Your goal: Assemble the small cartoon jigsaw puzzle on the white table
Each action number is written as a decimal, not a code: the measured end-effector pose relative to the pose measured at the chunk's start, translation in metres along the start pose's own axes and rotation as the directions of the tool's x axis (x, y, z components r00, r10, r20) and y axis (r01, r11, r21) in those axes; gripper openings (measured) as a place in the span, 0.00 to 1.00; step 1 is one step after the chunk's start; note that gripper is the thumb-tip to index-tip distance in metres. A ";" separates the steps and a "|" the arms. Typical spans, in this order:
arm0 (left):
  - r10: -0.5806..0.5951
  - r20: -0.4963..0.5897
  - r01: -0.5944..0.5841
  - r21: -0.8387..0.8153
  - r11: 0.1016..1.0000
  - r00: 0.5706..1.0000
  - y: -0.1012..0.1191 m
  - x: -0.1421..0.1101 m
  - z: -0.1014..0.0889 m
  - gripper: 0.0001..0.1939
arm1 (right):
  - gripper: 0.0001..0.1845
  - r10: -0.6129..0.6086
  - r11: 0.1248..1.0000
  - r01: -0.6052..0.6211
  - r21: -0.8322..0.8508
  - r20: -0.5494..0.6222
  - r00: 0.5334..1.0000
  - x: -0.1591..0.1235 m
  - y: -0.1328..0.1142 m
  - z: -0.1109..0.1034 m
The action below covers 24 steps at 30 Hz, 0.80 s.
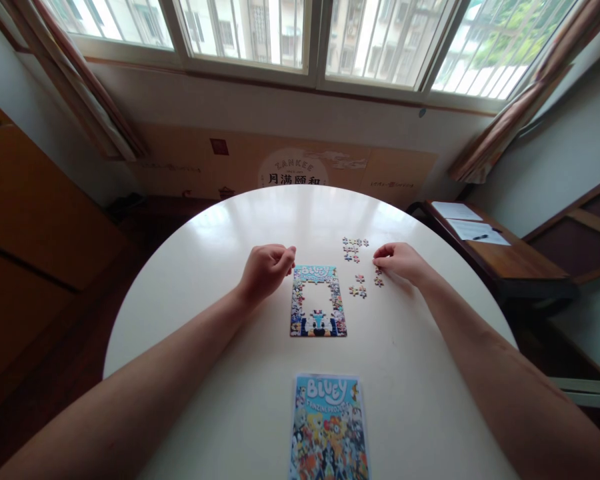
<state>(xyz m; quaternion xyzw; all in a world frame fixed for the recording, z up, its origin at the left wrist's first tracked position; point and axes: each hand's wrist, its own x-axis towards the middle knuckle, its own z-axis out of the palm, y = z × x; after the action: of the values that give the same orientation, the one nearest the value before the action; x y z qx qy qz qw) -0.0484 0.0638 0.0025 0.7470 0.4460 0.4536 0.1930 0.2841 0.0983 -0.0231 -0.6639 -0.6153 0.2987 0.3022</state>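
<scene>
A partly assembled jigsaw puzzle lies in the middle of the white table, its border and lower part joined around a gap in the centre. My left hand is closed in a fist beside the puzzle's upper left corner; nothing sticks out of it. To the right, my right hand has thumb and fingers pinched together low over the tabletop, on what looks like a small puzzle piece mostly hidden by the fingertips. Just below those fingertips lie loose puzzle pieces. Several other puzzle pieces sit in rows between the puzzle and my right hand.
A printed picture sheet with the puzzle's design lies on the round white table near me. At the right stands a wooden desk with papers and a pen. Windows and a printed cardboard panel are beyond the table.
</scene>
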 end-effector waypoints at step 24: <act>0.426 0.122 -0.415 -0.109 0.904 0.896 0.037 -0.017 0.003 0.09 | 0.17 -0.168 0.670 -0.176 0.721 0.378 0.911 -0.095 -0.102 0.031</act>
<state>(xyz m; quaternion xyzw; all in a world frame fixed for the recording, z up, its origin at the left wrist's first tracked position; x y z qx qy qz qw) -0.0311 0.0306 0.0186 0.8479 0.2406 0.4474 0.1517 0.1892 0.0107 0.0382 -0.4056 -0.4880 0.6566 0.4077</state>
